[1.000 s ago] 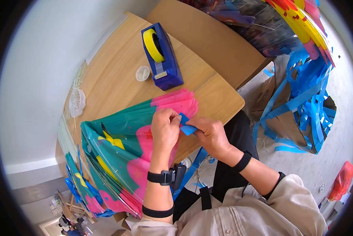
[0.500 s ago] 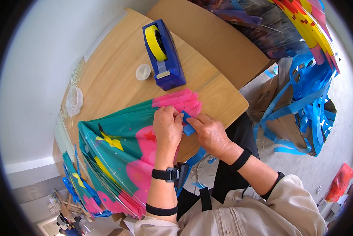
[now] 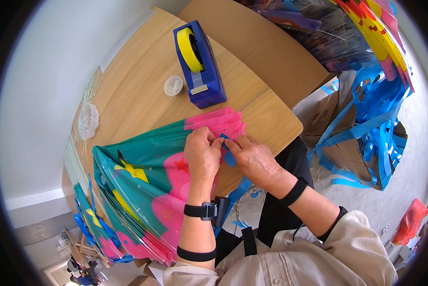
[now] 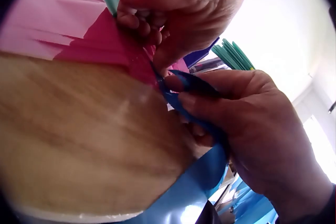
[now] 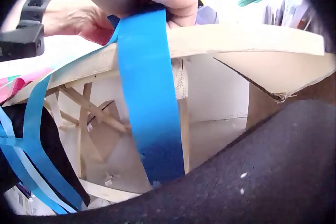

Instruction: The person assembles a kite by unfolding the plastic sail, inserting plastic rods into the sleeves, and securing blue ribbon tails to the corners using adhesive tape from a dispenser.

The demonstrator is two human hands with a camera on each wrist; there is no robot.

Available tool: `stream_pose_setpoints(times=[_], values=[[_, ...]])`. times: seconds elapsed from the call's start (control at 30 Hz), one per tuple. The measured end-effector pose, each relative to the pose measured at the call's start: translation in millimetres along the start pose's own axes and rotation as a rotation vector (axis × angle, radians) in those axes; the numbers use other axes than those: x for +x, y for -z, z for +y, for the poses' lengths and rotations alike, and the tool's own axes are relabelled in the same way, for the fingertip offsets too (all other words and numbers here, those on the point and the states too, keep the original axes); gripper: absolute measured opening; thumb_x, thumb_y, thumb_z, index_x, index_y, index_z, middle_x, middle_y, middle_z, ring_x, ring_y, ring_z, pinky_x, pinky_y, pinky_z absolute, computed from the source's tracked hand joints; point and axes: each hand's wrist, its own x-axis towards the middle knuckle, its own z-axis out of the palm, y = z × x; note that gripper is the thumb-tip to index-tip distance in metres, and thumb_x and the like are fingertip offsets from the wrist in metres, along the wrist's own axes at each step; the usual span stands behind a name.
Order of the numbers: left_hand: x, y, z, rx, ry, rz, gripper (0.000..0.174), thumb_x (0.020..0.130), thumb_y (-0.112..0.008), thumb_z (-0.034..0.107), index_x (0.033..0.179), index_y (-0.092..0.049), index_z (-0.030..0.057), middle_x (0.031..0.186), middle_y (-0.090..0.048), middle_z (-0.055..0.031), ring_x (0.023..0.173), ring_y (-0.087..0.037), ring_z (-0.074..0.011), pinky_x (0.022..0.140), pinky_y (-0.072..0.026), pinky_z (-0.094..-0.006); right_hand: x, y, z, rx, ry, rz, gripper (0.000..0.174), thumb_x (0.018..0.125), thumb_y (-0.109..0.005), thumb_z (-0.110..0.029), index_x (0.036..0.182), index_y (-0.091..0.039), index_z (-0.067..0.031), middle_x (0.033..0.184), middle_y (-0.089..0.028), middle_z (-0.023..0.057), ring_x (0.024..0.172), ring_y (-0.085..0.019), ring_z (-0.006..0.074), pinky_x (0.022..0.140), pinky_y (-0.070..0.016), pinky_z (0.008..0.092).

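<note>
A stack of folded plastic sheets, green and pink with yellow shapes, lies on the wooden table, its pink end gathered to a narrow bunch. My left hand rests over that bunch, fingers curled, and pinches the pink edge between thumb and fingers. Close beside it, my right hand pinches a blue plastic strip near its end, right at the pink edge. In the left wrist view the strip loops back under the right fingers. From the right hand it hangs past the table edge in the right wrist view.
A blue tape dispenser with a yellow roll stands farther back, near a small round tub. A clear container sits by the wall with thin sticks. Right of the table, blue strips hang over a cardboard box.
The right hand has moved its fingertips close against the left hand's, and the blue strip's end now lies more hidden between them. The left hand keeps its grip on the pink edge.
</note>
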Motion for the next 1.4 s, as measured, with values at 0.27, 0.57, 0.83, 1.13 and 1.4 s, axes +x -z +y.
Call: stream_pose_setpoints(times=[0.27,0.57,0.83,1.13,1.4], values=[[30.6,46.5,5.0,-0.398,0.107,0.083,0.008,0.085,-0.065,0.007,0.088,-0.065,0.0001,0.078,-0.062,-0.0052,0.073,-0.056,-0.0101,0.063,-0.0451,-0.0264,4.0,4.7,0.1,-0.03,-0.006,-0.085,0.04,0.072,-0.057,0.001,0.112,-0.059,0.0038,0.089,-0.057,0.0167,0.084,-0.06,0.0324,0.07,-0.0519,0.0402],[86.9,69.7,39.2,-0.589,0.306,0.0,0.025,0.087,-0.062,0.014,0.103,-0.065,-0.0056,0.081,-0.059,-0.0015,0.067,-0.046,-0.0072,0.058,-0.0371,-0.0235,3.0,3.8,0.2,-0.045,0.017,-0.027,0.027,0.073,-0.061,-0.004,0.098,-0.058,0.0032,0.091,-0.058,0.016,0.087,-0.061,0.0304,0.071,-0.0533,0.0385],[102.0,52.6,49.5,-0.621,0.302,0.029,0.032,0.078,-0.068,0.007,0.106,-0.063,-0.0068,0.084,-0.066,-0.0055,0.07,-0.058,-0.0095,0.058,-0.0381,-0.0226,1.8,2.5,1.1,-0.019,-0.008,-0.07,0.046,0.068,-0.061,0.001,0.114,-0.058,0.0043,0.096,-0.058,0.0167,0.09,-0.06,0.0317,0.075,-0.0529,0.0384],[102.7,50.7,50.1,-0.711,0.368,0.093,0.033,0.075,-0.068,-0.001,0.105,-0.058,-0.0099,0.081,-0.063,-0.0103,0.063,-0.057,-0.0137,0.057,-0.0416,-0.0255,0.5,0.3,0.4,-0.023,-0.015,-0.067,0.045,0.068,-0.06,0.001,0.112,-0.058,0.0049,0.095,-0.058,0.0164,0.088,-0.06,0.0313,0.075,-0.0522,0.0377],[67.8,48.9,44.9,-1.11,0.489,0.172,0.026,0.076,-0.063,-0.006,0.1,-0.052,-0.0024,0.075,-0.055,-0.0062,0.064,-0.051,-0.0153,0.06,-0.0442,-0.0337,1.0,-2.3,1.4,-0.026,-0.005,-0.03,0.042,0.069,-0.06,0.0,0.111,-0.059,0.0041,0.094,-0.058,0.0153,0.087,-0.06,0.0313,0.075,-0.052,0.0378]])
